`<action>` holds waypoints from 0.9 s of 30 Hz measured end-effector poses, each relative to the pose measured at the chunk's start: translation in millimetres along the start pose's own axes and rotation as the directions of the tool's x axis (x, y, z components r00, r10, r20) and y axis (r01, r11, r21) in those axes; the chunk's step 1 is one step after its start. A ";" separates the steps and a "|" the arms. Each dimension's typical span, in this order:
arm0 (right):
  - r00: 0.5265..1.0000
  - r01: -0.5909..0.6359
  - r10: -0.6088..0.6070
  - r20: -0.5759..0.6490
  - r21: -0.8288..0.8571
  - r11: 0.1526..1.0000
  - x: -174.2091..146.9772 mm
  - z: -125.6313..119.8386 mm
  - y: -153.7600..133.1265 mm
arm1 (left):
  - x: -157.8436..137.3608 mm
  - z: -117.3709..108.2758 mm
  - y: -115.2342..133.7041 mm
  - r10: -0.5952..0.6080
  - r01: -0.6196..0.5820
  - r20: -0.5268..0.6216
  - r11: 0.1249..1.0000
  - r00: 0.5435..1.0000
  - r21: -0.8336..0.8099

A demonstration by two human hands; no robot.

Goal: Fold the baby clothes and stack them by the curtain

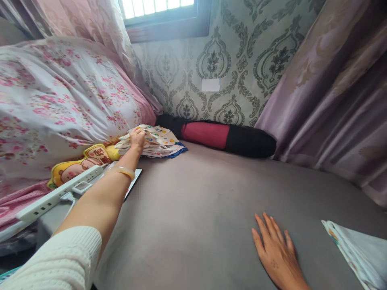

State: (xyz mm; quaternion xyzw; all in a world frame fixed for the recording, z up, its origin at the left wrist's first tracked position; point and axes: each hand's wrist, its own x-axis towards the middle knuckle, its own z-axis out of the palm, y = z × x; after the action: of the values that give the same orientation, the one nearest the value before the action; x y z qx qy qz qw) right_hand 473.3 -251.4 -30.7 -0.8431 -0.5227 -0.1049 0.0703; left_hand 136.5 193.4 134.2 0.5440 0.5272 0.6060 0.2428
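Note:
My left hand [138,138] reaches far out and is closed on the top of a cream cloth [160,137] printed with small coloured figures. The cloth lies in a loose heap, possibly clothing, with a blue edge at its right end. My right hand [276,253] rests palm down on the grey bed sheet [199,217], fingers spread, holding nothing. To its right lies a folded white cloth [359,249] with a patterned edge, apart from the hand.
A black and red long bag [207,135] lies along the patterned wall. On the left are floral bedding [66,96], a yellow cartoon plush [72,169], a white power strip [60,197] with a plugged-in charger, and a flat tablet-like device [133,183]. Purple curtains [320,100] hang right.

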 end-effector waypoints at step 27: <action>0.984 0.076 0.058 -0.168 0.691 0.719 57.8 -71.7 -47.5 | -150.9 57.5 181.8 0.074 0.735 0.876 0.512 0.477 -0.444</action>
State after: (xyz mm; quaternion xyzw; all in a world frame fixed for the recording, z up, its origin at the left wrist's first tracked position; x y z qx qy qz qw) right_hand 448.3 -196.6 53.5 -0.7398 -0.5196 0.0234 0.4268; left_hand 283.7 24.7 229.0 0.4552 0.1324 0.3748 0.7967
